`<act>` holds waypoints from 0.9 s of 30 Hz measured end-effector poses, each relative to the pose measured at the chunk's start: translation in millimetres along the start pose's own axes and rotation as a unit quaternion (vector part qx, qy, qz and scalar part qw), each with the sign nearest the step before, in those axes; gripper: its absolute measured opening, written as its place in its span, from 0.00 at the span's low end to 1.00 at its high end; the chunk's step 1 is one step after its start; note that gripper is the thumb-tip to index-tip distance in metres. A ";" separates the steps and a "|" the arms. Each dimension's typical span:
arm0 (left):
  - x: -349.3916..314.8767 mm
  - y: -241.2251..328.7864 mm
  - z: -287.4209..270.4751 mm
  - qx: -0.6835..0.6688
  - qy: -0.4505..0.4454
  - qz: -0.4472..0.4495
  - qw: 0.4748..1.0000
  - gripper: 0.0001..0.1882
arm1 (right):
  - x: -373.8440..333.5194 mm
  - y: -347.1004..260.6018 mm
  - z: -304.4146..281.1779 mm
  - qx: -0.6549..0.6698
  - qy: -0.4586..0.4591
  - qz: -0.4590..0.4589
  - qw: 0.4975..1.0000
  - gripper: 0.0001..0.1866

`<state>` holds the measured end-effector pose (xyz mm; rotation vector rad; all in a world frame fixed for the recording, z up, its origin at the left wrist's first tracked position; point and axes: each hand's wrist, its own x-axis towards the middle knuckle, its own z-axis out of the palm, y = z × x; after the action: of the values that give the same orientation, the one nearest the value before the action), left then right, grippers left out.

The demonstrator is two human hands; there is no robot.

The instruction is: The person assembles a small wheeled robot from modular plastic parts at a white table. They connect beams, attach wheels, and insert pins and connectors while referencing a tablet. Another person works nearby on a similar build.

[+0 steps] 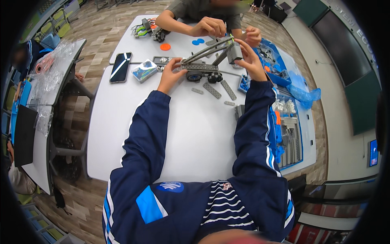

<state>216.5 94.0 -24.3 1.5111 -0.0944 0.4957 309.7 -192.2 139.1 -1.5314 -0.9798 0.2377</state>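
Note:
Both my hands hold a wheeled robot model (199, 66) made of grey building beams, with dark wheels underneath and long beams slanting up to the right. My left hand (170, 77) pinches its left end, just above the table. At the raised right end, my right hand (252, 63) has thumb and fingers around a grey block (234, 53). Across the table a co-worker's hand (209, 27) is close to the top of the slanted beams. Loose grey beams (212, 90) and small connector pieces (197, 91) lie below the model.
A black phone (121, 68) and a clear pack of small parts (144, 71) rest left on the white table (195, 134). Farther back are another wheeled model (151, 31), an orange disc (165, 47) and blue discs (198, 42). Blue parts trays (301, 142) stand along the right.

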 end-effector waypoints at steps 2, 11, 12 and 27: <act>3.1 -1.9 -2.3 0.011 0.010 -0.016 1.000 0.25 | 3.2 9.6 4.5 0.014 0.025 -0.006 1.000 0.43; 3.2 -0.5 -1.8 0.005 0.022 0.002 1.000 0.22 | 3.4 25.8 21.6 0.012 0.112 0.005 0.994 0.41; 2.7 -0.4 -1.5 -0.011 0.024 -0.013 1.000 0.21 | 3.6 25.7 20.4 0.013 0.108 0.012 0.994 0.41; 4.3 7.2 -1.8 -0.083 0.072 -0.065 0.992 0.14 | 7.8 23.1 13.8 0.056 0.075 0.004 0.996 0.42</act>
<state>217.3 96.8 -16.2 1.3064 0.0740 0.4792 315.7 -174.6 118.2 -1.4289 -0.8293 0.1784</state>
